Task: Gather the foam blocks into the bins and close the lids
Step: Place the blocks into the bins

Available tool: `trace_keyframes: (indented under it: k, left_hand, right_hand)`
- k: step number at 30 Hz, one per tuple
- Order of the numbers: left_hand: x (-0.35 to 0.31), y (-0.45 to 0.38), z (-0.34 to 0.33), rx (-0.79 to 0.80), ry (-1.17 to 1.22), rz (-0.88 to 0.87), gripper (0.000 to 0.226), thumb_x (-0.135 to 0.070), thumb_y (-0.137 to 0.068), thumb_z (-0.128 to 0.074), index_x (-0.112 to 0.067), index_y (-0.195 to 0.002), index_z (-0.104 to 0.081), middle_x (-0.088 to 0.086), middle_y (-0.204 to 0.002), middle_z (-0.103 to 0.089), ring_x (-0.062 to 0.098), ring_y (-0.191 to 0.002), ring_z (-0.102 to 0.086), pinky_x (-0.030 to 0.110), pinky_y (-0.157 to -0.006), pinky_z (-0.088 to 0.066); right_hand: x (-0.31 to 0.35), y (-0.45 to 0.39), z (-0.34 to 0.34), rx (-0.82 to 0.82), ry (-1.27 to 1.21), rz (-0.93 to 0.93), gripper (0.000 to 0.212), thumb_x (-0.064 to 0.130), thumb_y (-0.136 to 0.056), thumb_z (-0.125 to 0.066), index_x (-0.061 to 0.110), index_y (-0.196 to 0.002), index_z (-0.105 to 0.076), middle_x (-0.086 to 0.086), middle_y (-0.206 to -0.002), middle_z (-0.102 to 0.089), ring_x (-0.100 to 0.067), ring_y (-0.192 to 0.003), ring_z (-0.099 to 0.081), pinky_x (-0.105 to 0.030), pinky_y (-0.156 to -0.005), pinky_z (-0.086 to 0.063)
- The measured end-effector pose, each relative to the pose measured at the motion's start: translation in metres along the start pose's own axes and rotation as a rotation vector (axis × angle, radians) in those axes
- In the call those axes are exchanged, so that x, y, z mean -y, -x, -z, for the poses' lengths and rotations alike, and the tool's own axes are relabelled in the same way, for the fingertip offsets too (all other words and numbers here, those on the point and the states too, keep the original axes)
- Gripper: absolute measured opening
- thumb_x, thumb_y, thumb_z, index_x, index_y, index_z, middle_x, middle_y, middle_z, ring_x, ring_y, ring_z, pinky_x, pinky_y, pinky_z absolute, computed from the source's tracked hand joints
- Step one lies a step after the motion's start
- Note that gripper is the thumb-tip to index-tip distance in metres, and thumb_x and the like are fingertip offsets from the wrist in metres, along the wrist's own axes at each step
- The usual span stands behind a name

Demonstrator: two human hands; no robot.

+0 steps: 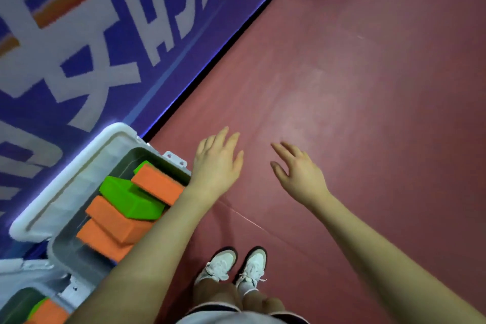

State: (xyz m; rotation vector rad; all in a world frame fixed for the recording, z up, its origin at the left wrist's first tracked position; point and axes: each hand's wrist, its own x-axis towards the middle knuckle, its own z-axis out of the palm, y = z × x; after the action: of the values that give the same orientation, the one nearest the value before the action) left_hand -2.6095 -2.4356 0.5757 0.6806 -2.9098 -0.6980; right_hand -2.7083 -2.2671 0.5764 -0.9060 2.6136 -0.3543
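Both hands, left (217,163) and right (298,171), hover spread and empty beside the banner's (86,42) unreadable white lettering.

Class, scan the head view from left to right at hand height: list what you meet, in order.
Open lid → bin of foam blocks → left hand → right hand, both hands empty above the red floor.

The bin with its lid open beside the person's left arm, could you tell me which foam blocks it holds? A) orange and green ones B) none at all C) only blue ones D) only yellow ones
A: the bin with its lid open holds orange blocks and green blocks piled together.
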Motion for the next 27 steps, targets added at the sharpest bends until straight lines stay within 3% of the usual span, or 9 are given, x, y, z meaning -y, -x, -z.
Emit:
trace_keyframes:
  k: [7, 13, 16, 22, 24, 27]
  left_hand:
    - [-0.114, -0.002, -0.008, 0.255, -0.026, -0.417, 0.05, -0.035, -0.083, -0.045, -0.003, -0.115, -0.066, 0.022, -0.122, -0.061, 0.042, -0.099, -0.063, 0.048, -0.09, -0.047]
    - [-0.231, 0.056, -0.047, 0.481, -0.075, -0.891, 0.056, -0.037, -0.087, -0.039, -0.008, -0.132, -0.054, 0.017, -0.139, -0.05, 0.037, -0.122, -0.051, 0.042, -0.104, -0.034]
    - [-0.29, 0.109, -0.066, 0.581, -0.1, -1.1, 0.05, -0.034, -0.093, -0.043, -0.008, -0.134, -0.052, 0.015, -0.142, -0.047, 0.036, -0.124, -0.048, 0.04, -0.104, -0.032]
    - [-0.389, 0.26, -0.112, 0.726, -0.108, -1.53, 0.054, -0.036, -0.083, -0.043, -0.006, -0.126, -0.059, 0.017, -0.131, -0.057, 0.038, -0.114, -0.056, 0.044, -0.098, -0.039]
    - [-0.418, 0.32, -0.123, 0.75, -0.093, -1.631, 0.051, -0.034, -0.082, -0.046, -0.005, -0.121, -0.062, 0.018, -0.126, -0.06, 0.039, -0.108, -0.059, 0.045, -0.095, -0.042]
    - [-0.457, 0.409, -0.132, 0.779, -0.061, -1.758, 0.046, -0.031, -0.089, -0.049, -0.006, -0.126, -0.059, 0.017, -0.133, -0.056, 0.038, -0.116, -0.055, 0.044, -0.1, -0.038]
  right_hand:
    - [-0.062, 0.119, 0.037, -0.224, -0.08, -0.411, 0.047, 0.037, -0.099, -0.046, 0.028, -0.145, -0.04, 0.003, -0.148, -0.041, -0.027, -0.123, -0.046, -0.037, -0.091, -0.045]
    - [-0.101, 0.266, 0.034, -0.388, -0.155, -0.868, 0.047, 0.036, -0.099, -0.047, 0.025, -0.144, -0.042, 0.002, -0.147, -0.041, -0.027, -0.124, -0.046, -0.037, -0.095, -0.042]
    - [-0.106, 0.348, 0.024, -0.446, -0.192, -1.083, 0.047, 0.036, -0.099, -0.046, 0.025, -0.145, -0.041, 0.003, -0.148, -0.04, -0.025, -0.127, -0.044, -0.037, -0.099, -0.04]
    - [-0.098, 0.523, -0.019, -0.588, -0.254, -1.464, 0.049, 0.036, -0.099, -0.046, 0.026, -0.146, -0.039, 0.004, -0.147, -0.041, -0.024, -0.126, -0.046, -0.035, -0.1, -0.039]
    - [-0.095, 0.585, -0.032, -0.644, -0.26, -1.583, 0.049, 0.036, -0.099, -0.046, 0.026, -0.146, -0.038, 0.005, -0.148, -0.041, -0.022, -0.127, -0.045, -0.035, -0.101, -0.038]
    - [-0.094, 0.674, -0.043, -0.688, -0.242, -1.731, 0.049, 0.037, -0.099, -0.045, 0.028, -0.147, -0.037, 0.006, -0.149, -0.039, -0.021, -0.128, -0.044, -0.034, -0.101, -0.037]
